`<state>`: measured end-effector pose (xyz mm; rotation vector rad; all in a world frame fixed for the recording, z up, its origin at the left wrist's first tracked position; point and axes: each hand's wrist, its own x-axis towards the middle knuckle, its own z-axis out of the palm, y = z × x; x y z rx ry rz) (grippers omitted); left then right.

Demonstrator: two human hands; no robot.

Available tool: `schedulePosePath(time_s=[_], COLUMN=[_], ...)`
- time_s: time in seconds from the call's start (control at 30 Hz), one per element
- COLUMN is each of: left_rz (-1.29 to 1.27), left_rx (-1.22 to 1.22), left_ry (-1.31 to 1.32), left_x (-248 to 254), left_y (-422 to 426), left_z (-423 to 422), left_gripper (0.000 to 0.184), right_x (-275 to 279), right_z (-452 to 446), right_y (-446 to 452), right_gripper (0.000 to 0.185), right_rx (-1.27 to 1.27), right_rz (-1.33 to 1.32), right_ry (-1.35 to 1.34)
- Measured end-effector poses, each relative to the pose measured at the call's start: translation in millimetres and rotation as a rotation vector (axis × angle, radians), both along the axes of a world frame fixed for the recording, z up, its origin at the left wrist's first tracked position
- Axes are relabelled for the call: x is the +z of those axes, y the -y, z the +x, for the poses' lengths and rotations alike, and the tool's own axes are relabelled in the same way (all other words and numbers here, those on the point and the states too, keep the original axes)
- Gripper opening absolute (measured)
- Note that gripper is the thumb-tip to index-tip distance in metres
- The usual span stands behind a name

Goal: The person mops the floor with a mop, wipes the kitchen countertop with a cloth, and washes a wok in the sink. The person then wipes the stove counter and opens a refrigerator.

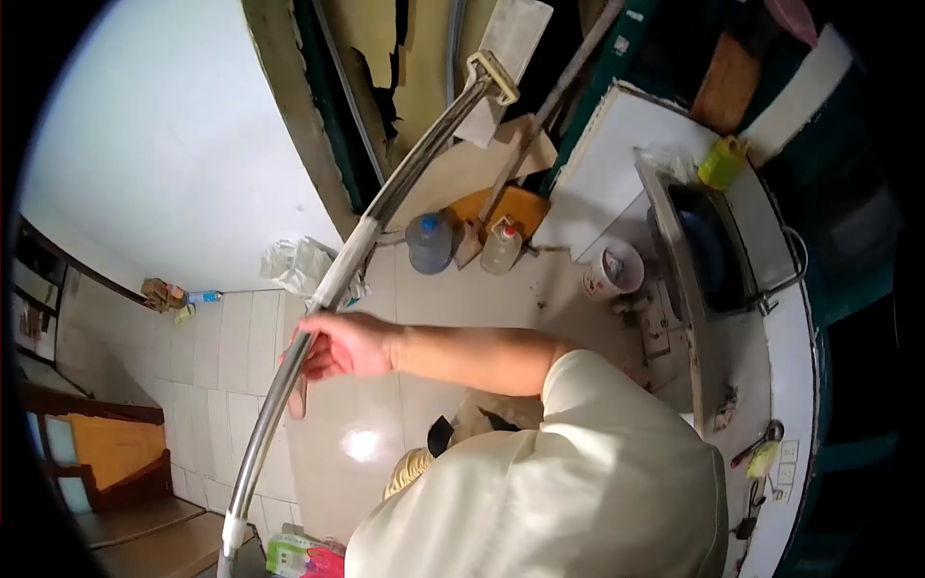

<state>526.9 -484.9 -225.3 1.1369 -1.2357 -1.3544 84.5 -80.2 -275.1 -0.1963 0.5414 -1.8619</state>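
Note:
My right hand (342, 347) reaches across from the right, its fingers wrapped round the shiny metal pole of a mop (270, 414). The pole slants from the lower left edge up to a pale plastic head (494, 77) at the top. White sleeves cover parts of the pole above my hand and near its lower end. The head is raised in front of a pale board (517, 39); whether the two touch I cannot tell. My left hand is out of view.
A blue-capped water jug (429, 245) and a red-capped bottle (502, 247) stand on the tiled floor. A patterned bucket (615, 268) sits near the sink (713, 250) on the right. White plastic bags (294, 265) lie by the left wall.

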Motion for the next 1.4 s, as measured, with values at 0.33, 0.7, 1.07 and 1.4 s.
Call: schedulePosePath(time_s=[0.33, 0.7, 1.07, 1.4], left_rz=[-0.219, -0.526, -0.783, -0.829], left_rx=[-0.372, -1.283, -1.475, -1.998], left_ry=[0.253, 1.336, 1.433, 1.089], left_x=[-85.3, 44.5, 49.2, -22.8], left_y=[-9.9, -255.7, -272.1, -421.7], left_z=[-133.0, -459.2, -660.1, -919.9], left_gripper=[0.036, 0.025, 0.020, 0.034], right_x=[-7.6, -66.2, -138.9, -157.6], right_z=[-208.0, -401.0, -511.2, -589.9], right_y=[-107.1, -224.7, -264.7, -265.2], right_gripper=[0.027, 0.030, 0.015, 0.016], right_rx=[-0.311, -0.784, -1.224, -1.435], right_rz=[0.092, 0.009, -0.352, 0.029], right_ry=[-0.149, 0.121, 0.356, 0.172])
